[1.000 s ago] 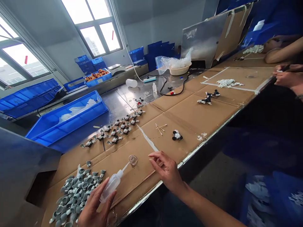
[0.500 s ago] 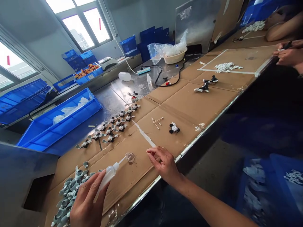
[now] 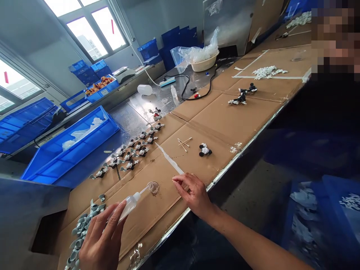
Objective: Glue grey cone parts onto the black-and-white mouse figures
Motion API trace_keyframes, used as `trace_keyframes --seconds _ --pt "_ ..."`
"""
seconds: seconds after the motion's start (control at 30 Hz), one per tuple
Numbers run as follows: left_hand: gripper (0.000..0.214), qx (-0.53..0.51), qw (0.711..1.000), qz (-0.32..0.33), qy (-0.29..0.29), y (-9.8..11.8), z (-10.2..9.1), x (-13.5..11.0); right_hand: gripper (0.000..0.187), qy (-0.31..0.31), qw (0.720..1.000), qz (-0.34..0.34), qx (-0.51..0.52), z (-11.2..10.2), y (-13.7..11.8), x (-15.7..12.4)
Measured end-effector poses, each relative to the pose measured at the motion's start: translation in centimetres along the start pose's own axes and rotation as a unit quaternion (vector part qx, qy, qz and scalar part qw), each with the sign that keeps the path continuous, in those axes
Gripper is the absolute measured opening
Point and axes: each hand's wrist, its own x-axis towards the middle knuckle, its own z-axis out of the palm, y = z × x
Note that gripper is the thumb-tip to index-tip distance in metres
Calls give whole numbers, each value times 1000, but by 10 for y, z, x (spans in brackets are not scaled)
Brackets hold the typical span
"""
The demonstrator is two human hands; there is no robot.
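Observation:
My left hand (image 3: 102, 234) is wrapped around a translucent squeeze bottle (image 3: 129, 205) with a thin nozzle. The bottle tilts so that its tip reaches a small clear round dish (image 3: 153, 187) on the cardboard. To the right, my right hand (image 3: 194, 192) hovers at the near table edge, thumb and forefinger pinched together; whatever they hold, if anything, is too small to make out. Grey molded parts (image 3: 80, 228) are heaped beside and partly behind my left hand. A black-and-white mouse head figure (image 3: 205, 150) lies beyond my right hand, beside several cotton swabs (image 3: 184, 143).
Rows of mouse figures (image 3: 129, 154) lie on the cardboard (image 3: 213, 116) at left. A blue bin (image 3: 75, 144) stands behind them. Farther off are a cream basket (image 3: 205, 63) with plastic bags, a black cable (image 3: 185, 90) and white parts (image 3: 268, 71). Another person (image 3: 334, 41) sits at right.
The view has shifted slightly. At the far right, the other person has leaned in, and that person's hands no longer show. My hands and the bottle keep nearly the same pose.

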Motion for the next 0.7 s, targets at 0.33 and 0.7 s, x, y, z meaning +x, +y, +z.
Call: trace_keyframes --seconds 0.33,0.7 --pt "45 -23 998 -8 -50 -4 -6 0 10 3 1000 -2 5 0 0 0" --pt "51 -25 999 -3 -48 -3 -7 3 10 5 1000 -4 5 0 1 0"
